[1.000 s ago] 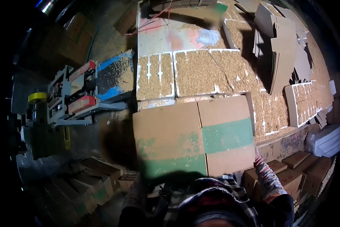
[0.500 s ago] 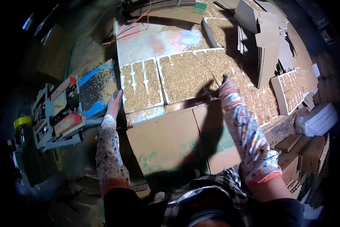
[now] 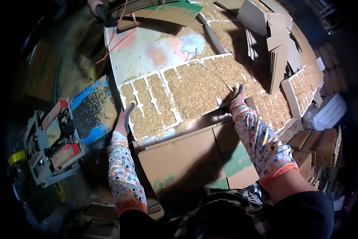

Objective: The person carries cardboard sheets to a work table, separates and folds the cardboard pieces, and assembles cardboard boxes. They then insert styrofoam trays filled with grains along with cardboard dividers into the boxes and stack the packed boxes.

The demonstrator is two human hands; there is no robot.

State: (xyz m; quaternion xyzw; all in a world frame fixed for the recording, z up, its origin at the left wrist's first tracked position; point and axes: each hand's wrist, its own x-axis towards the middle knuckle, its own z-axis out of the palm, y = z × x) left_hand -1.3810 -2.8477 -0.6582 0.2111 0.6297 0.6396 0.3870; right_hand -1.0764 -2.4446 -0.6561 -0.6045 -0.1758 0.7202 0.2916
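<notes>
- Pictured at a broad work table (image 3: 127, 55), scattered with loose tan bits (image 3: 274, 105) over much of its top; could turn slippery under a sliding load because of that litter.
- Flanked at left by a machine (image 3: 64, 154), set close to the table; could be bumped or dusted with spill, given the tight space.
- Framed at the table's near end, between left hand (image 3: 124, 121) and right hand (image 3: 238, 101), with a narrower panel (image 3: 143, 105) beside a wide panel (image 3: 195, 87), both white-edged and covered in bits; could part at the seam or shed that covering if pushed unevenly or tilted.
- Crowded in front by a cardboard carton (image 3: 179, 155), just beside the panels; could be caught or dented by an overhanging edge.
- Overlooked at right by leaning cardboard sheets (image 3: 280, 63); could topple after a jolt, judging by the tilt.
- Placed with left fingers along the narrower panel's outer edge, right fingers stretched forward at the wide panel's near right corner; impossible to tell whether gripping, with undersides hidden. Could slip at one side first through uneven hold.
- Joined at far left by another person's hand (image 3: 98, 10); could disturb the nearby cardboard pile (image 3: 163, 16) through a careless pull.
- Crossed at the far left corner by a pink strap (image 3: 110, 51); could snag a sleeve because of its loose lie.
</notes>
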